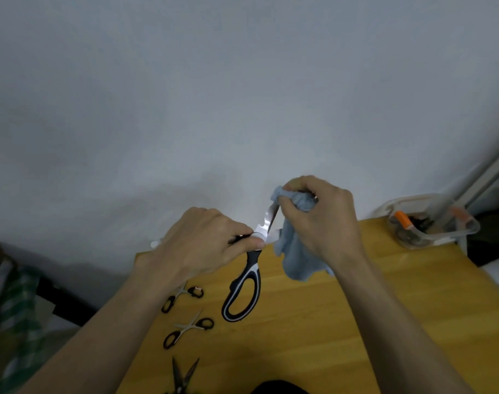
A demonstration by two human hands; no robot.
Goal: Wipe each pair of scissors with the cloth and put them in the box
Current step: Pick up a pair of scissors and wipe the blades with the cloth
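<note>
big scissors: black and white handles, held up off the table, blades pointing up and away, handle loop hanging toward the person.
blades: shiny; the tips are buried in the cloth, the lower part is bare.
left hand: fingers curled round the scissors near the pivot, thumb pressed on the joint; a firm hold.
right hand: pinches the cloth round the upper blades, fingers bunched tight.
cloth: pale blue, crumpled, most of it dangling below the right hand, above the table.
step in hand: wiping, judged from the cloth wrapped over the blade tips; this pair is not yet in the box.
next move: looks like drawing the cloth along the rest of the blades, then carrying the pair right to the box; calls for keeping the fingers behind the cloth and off the edges, and letting go of the cloth or shifting the pair to one hand.
small scissors: black handles, lying on the table by the left forearm.
second small scissors: just nearer, blades crossed open.
dark scissors: at the near edge, open, partly cut off.
box: clear plastic, far right corner of the table, well apart from the hands; something orange and dark inside, too blurred to name.
table: yellow wood, set against a pale wall.
</note>
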